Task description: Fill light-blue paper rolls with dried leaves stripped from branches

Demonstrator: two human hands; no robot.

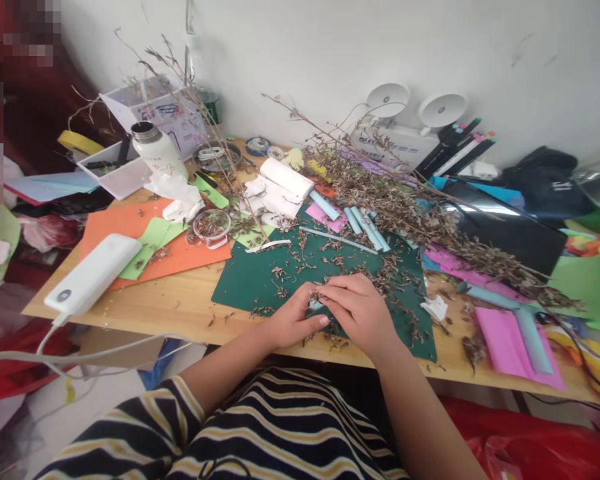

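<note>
My left hand (296,319) is curled above the front of a dark green cutting mat (245,277). A small piece of light blue paper (317,305) shows between its fingers and thumb, mostly hidden. From the right, my right hand (359,312) meets it, fingertips pinched together over bits of dried leaf (316,295). Crumbled dried leaves (387,267) are strewn over the mat around both hands. Behind them lie light blue paper rolls (367,228) and a thin pale strip (337,240).
A large bundle of dried stems (400,193) spreads across the back right. On the left are a white power bank (93,273) with a cable, orange paper (190,257), a round clear dish (211,227) and an uncapped white bottle (159,152). Pink paper (497,340) lies at the right edge.
</note>
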